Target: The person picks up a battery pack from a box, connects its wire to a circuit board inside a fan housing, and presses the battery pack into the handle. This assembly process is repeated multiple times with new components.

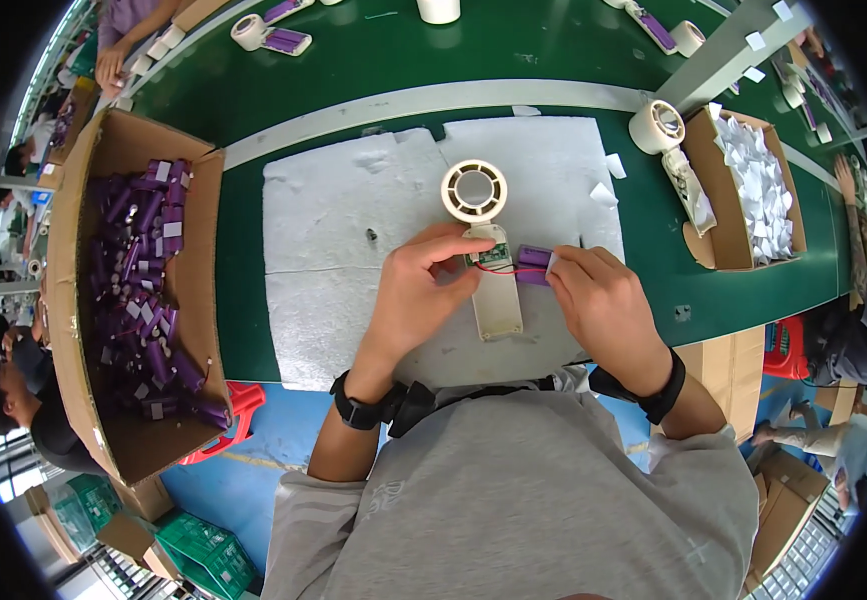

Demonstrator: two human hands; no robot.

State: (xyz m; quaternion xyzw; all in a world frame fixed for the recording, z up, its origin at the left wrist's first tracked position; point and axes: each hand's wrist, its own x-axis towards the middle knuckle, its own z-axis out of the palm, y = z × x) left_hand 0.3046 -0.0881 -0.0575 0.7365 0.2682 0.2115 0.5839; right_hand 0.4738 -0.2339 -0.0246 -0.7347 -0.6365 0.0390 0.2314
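Note:
A white handheld fan (pixel 498 308) lies on the foam mat before me, its round head pointing away and its handle open. Inside the handle shows a small green circuit board (pixel 499 253). My left hand (pixel 411 295) is closed at the handle's upper part, index finger and thumb around the board. In my right hand (pixel 608 305), the fingertips pinch a purple battery pack (pixel 531 257) just right of the handle. A red wire (pixel 498 269) runs between the board and the pack. My right fingers hide the pack's right end.
On the left stands a cardboard box (pixel 215 215) of purple battery packs. White foam (pixel 323 230) covers the green bench (pixel 693 290). At right, another fan (pixel 691 190) lies beside a box (pixel 703 250) of white paper pieces, near a metal post (pixel 728 65). More fans lie beyond the pale rail (pixel 393 108).

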